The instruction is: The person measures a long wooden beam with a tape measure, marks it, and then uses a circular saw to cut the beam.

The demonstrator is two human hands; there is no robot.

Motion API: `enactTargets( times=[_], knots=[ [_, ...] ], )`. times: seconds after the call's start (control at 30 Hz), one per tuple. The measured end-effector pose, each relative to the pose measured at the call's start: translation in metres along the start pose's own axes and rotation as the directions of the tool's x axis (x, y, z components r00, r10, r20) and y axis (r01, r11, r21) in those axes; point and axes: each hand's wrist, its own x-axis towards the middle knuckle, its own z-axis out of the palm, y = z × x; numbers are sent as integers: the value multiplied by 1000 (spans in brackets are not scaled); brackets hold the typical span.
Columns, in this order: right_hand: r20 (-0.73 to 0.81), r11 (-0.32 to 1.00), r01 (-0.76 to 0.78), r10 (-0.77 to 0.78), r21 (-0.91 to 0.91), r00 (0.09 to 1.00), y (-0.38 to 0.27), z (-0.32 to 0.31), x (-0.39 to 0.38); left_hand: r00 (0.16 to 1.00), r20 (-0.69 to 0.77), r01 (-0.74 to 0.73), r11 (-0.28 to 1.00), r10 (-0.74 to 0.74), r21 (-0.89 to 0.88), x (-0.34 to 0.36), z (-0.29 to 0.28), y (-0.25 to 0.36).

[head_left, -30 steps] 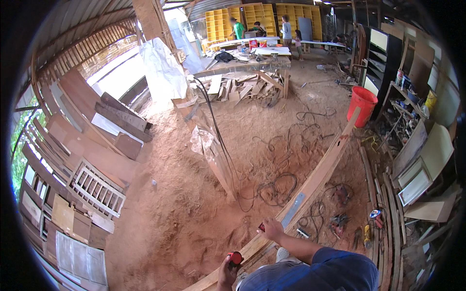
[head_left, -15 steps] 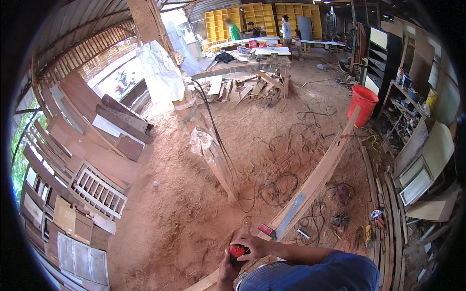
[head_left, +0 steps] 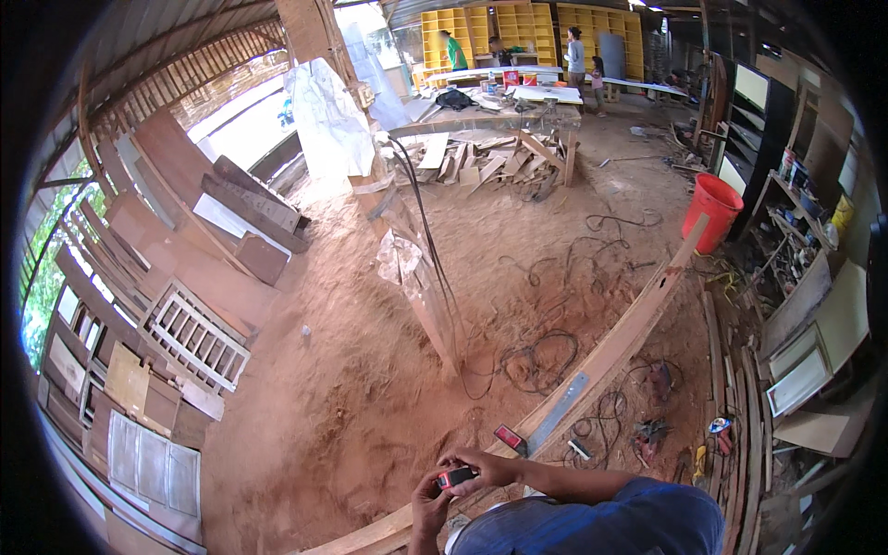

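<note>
My left hand [head_left: 427, 504] and my right hand [head_left: 486, 467] meet low in the view, both closed on a small red and black tool [head_left: 455, 477] that looks like a tape measure. Under them runs a long wooden plank [head_left: 615, 347], laid diagonally from the lower left up to the right. A grey metal ruler [head_left: 558, 411] lies flat on the plank just beyond my right hand. A small red and black object [head_left: 510, 437] sits on the plank's edge next to the ruler's near end.
The floor is sawdust with black cables [head_left: 532, 356] coiled on it. A red bucket [head_left: 712, 213] stands by the plank's far end. Boards and window frames [head_left: 190, 338] lean at left, shelves at right. People stand by yellow shelving [head_left: 504, 32] at the back.
My right hand has come off the plank and moved left to join my left hand on the red tool. The left hand has risen slightly.
</note>
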Motion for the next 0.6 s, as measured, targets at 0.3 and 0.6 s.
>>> enactTargets(
  times=[0.3, 0.6],
  knots=[
    [283, 969, -245, 226, 32, 932, 1, -3, 6, 993, -111, 92, 890, -47, 447, -11, 13, 11],
    [458, 965, -224, 261, -136, 850, 45, -13, 8, 977, -187, 167, 911, -101, 378, -58, -40, 36]
  ],
)
